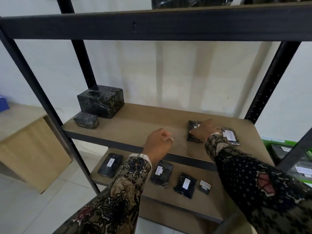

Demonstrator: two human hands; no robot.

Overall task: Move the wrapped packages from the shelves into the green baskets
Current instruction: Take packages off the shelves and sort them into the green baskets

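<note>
The right hand [203,130] lay over a flat black wrapped package [193,132] near the right end of the middle shelf [135,125], covering most of it, its fingers spread flat on the wrap and hiding the white label beneath; the package's long axis ran from the shelf's front edge toward the back. Just to its right lay a second flat package [231,135], partly hidden by the batik sleeve [217,144], its white label bearing dark writing too blurred to read. The left hand [158,142] hovered above the front edge of that shelf — fingers curled in, holding nothing. At the back left corner stood a large wrapped box [101,103] with a small wrapped bundle [86,119] in front of it. On the lower shelf [199,206] four labelled black packages lay in a row, their labels illegible, one [161,173] partly covered by the left wrist. At the right edge a green basket [268,144] showed — cut off by the rack's post, holding dark packages.
</note>
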